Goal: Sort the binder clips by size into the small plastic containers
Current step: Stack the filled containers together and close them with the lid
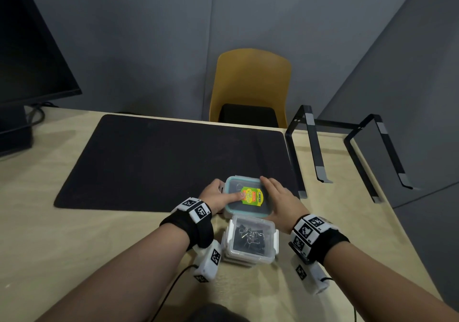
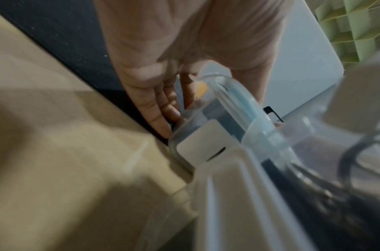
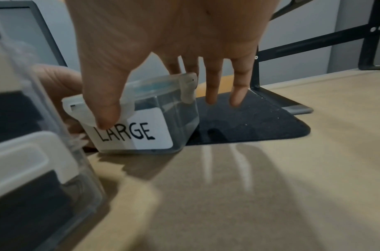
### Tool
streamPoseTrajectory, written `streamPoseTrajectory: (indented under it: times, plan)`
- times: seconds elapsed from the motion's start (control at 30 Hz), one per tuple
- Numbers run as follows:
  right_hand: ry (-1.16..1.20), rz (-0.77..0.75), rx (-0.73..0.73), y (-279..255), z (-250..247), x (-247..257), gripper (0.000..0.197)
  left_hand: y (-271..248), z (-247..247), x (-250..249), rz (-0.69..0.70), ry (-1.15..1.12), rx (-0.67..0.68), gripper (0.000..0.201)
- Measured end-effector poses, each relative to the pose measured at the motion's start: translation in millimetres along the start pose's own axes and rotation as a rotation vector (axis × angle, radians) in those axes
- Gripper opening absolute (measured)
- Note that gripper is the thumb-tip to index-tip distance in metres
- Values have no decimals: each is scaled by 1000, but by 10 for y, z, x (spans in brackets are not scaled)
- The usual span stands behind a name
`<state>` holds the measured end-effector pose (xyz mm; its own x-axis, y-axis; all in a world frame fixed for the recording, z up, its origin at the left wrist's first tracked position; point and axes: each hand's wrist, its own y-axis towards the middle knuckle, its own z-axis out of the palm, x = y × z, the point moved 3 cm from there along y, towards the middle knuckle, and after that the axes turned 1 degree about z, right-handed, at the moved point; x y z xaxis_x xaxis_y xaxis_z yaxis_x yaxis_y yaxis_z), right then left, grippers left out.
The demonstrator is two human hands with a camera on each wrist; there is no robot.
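The LARGE container (image 1: 247,196) sits at the near edge of the black mat (image 1: 154,157), its teal-rimmed lid on, straddling onto the tan surface (image 1: 74,234); just nearer me stands a second container (image 1: 250,241) holding black binder clips (image 1: 248,237). My left hand (image 1: 218,197) takes the box from its left side: thumb laid across the lid by the sticker, fingers (image 2: 161,117) curled against the left wall. My right hand (image 1: 278,197) rests along the right edge, fingers (image 3: 238,88) straight and slightly apart, thumb pressing the front latch tab above the label. I judge the box light, rigid and a bit slick, so it may skid on the mat when a latch is pried. Best hold is by the side walls, steadying with one hand while the other lifts the tabs.
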<state>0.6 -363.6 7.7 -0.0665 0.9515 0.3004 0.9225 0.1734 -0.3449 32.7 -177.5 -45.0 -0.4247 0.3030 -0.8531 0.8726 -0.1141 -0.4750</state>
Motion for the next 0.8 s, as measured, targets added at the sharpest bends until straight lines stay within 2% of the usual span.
streamPoseTrajectory:
  times: [0.3, 0.67, 0.8]
  plan:
    - [-203, -23, -10, 99, -79, 108, 115, -27, 9, 2, 13, 14, -5, 51]
    - [-329, -3, -12, 143, -53, 210, 111, -72, 4, -22, -1, -3, -14, 53]
    - [-362, -61, 24, 220, -81, 278, 106, -95, -6, -33, 11, 16, -9, 55]
